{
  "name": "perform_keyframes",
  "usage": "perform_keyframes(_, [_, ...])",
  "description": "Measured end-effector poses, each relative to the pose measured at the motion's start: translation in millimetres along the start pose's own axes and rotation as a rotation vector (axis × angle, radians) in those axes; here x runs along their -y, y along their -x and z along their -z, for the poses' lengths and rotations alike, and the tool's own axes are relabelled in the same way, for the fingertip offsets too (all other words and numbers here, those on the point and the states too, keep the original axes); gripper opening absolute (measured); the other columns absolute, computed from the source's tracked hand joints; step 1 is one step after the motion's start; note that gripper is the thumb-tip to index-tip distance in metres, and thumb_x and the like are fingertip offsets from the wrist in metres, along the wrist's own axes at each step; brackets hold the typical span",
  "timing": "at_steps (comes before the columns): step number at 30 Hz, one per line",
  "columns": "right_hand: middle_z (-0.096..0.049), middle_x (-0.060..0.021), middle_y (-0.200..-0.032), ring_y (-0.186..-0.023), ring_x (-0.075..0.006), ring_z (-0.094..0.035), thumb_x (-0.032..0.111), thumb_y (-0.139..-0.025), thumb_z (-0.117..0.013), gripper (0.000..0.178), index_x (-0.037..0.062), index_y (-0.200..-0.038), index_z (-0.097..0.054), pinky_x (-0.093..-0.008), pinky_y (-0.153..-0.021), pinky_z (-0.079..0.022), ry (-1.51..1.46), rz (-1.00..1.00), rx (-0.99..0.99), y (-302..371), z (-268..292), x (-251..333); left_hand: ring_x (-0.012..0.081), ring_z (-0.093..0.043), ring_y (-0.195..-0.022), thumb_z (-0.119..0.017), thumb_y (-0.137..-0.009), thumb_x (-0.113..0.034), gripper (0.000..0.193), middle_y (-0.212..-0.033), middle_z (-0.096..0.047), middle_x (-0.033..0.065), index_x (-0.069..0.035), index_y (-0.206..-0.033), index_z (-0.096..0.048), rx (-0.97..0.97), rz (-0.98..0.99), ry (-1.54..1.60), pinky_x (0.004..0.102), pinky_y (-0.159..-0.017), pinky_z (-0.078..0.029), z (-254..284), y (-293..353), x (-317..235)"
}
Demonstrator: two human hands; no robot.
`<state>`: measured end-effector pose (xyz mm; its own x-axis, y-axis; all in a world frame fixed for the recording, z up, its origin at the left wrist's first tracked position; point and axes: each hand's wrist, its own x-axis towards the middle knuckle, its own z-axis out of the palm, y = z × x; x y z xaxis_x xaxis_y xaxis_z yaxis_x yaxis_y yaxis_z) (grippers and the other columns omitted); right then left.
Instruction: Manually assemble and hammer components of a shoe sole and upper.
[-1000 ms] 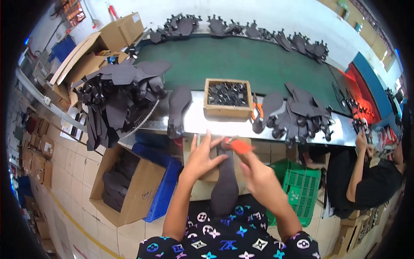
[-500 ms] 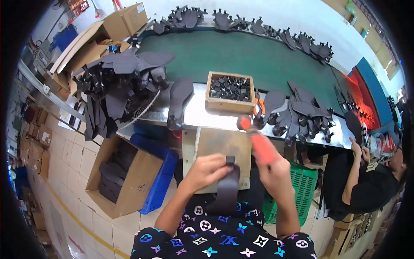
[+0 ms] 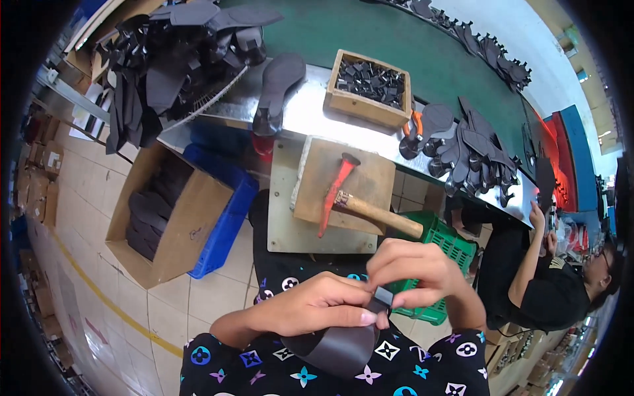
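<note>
A dark shoe sole with a heel point(image 3: 340, 353) lies tilted above my lap, its heel end turned up. My left hand point(image 3: 320, 303) is closed round the heel, the thumb along its near side. On the small square heel tip point(image 3: 383, 297), the thumb and fingers of my right hand point(image 3: 419, 267) close in a pinch. Beyond my hands a hammer point(image 3: 376, 212) with a red head and wooden handle rests on a wooden board point(image 3: 310, 198). That board sits on a pale metal plate point(image 3: 284, 228).
A wooden box point(image 3: 363, 105) of small black heel tips stands on the bench, with orange-handled pliers point(image 3: 414, 124) beside it. Heeled soles point(image 3: 472, 148) lie right, more pile up left point(image 3: 165, 86). A carton point(image 3: 198, 218), a green crate point(image 3: 452, 244) and a co-worker point(image 3: 555, 290) flank me.
The hammer has gone from my right hand onto the board. My left hand has drawn the heeled sole from the board toward my lap, and my right hand has come to its heel tip.
</note>
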<state>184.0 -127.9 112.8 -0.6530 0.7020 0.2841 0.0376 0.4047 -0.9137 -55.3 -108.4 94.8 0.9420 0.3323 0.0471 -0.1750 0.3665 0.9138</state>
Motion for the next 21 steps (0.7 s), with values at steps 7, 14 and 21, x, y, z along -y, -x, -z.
perform_keyframes(7, [-0.062, -0.0175, -0.095, -0.078, -0.032, -0.06, 0.01, -0.085, -0.074, 0.031, -0.0092, -0.106, -0.063, -0.0364, -0.064, -0.051, 0.019, 0.179, 0.243, -17, 12, 19, 0.0162, -0.067, -0.088, -0.058, -0.1, -0.021, 0.029, -0.097, -0.074, 0.0114, 0.001, -0.114, -0.071, 0.193, -0.009, 0.162, 0.0288, -0.08, -0.049, -1, -4, 4])
perform_keyframes(14, [-0.061, -0.0156, -0.08, -0.06, -0.0247, -0.058, 0.017, -0.086, -0.075, 0.029, -0.0103, -0.091, -0.065, -0.0309, -0.048, -0.049, 0.2, 0.275, 0.331, -21, 12, 28, 0.0147, -0.066, -0.079, -0.058, -0.1, -0.023, 0.03, -0.09, -0.073, 0.011, 0.002, -0.106, -0.072, 0.3, -0.026, 0.137, 0.029, -0.074, -0.049, 0, -7, 11])
perform_keyframes(21, [-0.05, -0.0098, -0.071, -0.054, -0.0209, -0.049, 0.012, -0.085, -0.076, 0.027, -0.0112, -0.091, -0.063, -0.0306, -0.043, -0.038, 0.134, 0.224, 0.278, -19, 4, 35, 0.0181, -0.057, -0.064, -0.062, -0.098, -0.02, 0.025, -0.074, -0.062, 0.0118, 0.004, -0.095, -0.069, 0.314, -0.035, 0.062, 0.032, -0.059, -0.044, -2, -5, 11])
